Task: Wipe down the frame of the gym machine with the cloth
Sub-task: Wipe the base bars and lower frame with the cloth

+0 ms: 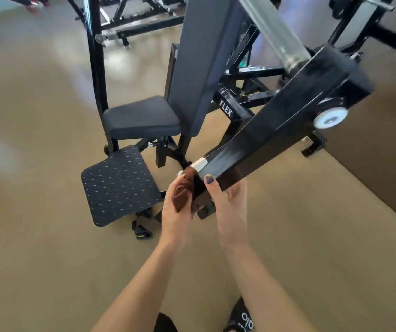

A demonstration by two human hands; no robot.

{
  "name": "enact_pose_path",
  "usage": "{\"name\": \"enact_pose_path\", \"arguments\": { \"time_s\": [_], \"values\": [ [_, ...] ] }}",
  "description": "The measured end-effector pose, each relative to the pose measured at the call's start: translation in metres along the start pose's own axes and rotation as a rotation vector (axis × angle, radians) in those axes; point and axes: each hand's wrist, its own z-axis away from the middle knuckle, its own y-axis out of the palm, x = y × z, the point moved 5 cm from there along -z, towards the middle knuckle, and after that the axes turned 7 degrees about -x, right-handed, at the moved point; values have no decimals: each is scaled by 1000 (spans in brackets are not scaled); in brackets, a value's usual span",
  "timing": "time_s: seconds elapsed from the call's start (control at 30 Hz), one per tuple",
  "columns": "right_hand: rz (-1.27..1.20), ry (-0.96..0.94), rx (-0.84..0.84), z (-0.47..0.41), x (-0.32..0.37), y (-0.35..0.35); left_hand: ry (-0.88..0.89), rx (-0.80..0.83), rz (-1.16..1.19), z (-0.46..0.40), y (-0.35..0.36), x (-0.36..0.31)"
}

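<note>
At lower centre, the left hand [176, 207] has its grip curled round a bunched brown cloth [184, 190], pressing it against the near end of the black frame beam [271, 133], probably to rub that end clean. Just right of it, the right hand [228, 200] cups the beam from below, thumb laid over its upper face, a closed grip that likely steadies the beam against the wiping. The beam's long axis runs diagonally, from its near end at the hands up to the upper right, where a white wheel [330, 117] sits.
</note>
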Motion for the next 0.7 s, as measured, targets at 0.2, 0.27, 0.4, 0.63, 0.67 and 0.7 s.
{"name": "enact_pose_path", "arguments": {
  "time_s": [0.2, 0.27, 0.4, 0.63, 0.67, 0.7],
  "values": [
    [-33, -124, 64, -16, -107, 36, 216, -106, 10, -27, -44, 78],
    [-73, -166, 13, -27, -134, 44, 231, -153, 18, -42, -63, 112],
    [-123, -176, -3, -46, -188, 64, 240, -224, 23, -76, -104, 178],
    [-210, -355, -18, -58, -241, 87, 382, -225, -47, -115, -152, 253],
    [-220, -386, -25, -60, -241, 87, 380, -215, -51, -119, -157, 261],
    [-214, -405, -30, -60, -240, 87, 362, -211, -59, -122, -162, 267]
  ]
}}
